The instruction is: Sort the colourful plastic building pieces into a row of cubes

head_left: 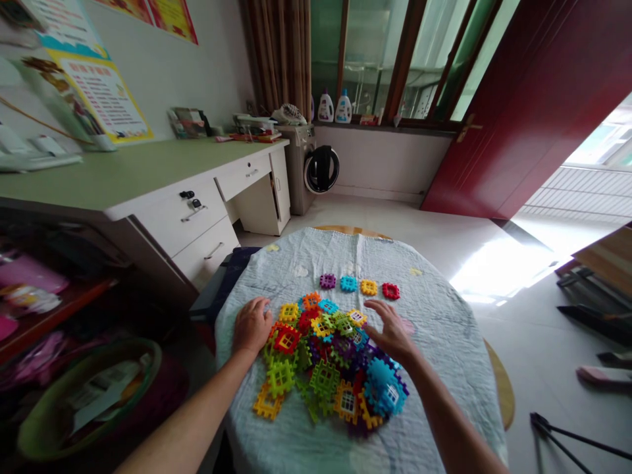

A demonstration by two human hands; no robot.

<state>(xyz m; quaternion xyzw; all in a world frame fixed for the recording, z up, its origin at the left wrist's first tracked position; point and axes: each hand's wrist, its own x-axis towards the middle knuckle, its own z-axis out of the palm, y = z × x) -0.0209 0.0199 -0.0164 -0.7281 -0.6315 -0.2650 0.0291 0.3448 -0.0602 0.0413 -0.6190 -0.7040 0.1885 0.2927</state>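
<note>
A heap of colourful plastic window-shaped blocks [324, 378] lies on a cloth-covered round table [439, 316]. Beyond the heap, a purple block [327, 282], a light blue block [348, 284], a yellow block [368, 287] and a red block [391, 291] form a row. At the heap's left edge rests my left hand [253, 324], its fingers slightly curved and nothing seen in it. My right hand [392, 329] is at the heap's right side, thumb and fingers apart, holding nothing visible.
On the left stands a white desk with a green top [148, 168]. A washing machine [296, 168] with its door ajar is near the window. A basket [153, 368] sits low at the left. Black metal legs [563, 431] show at the lower right.
</note>
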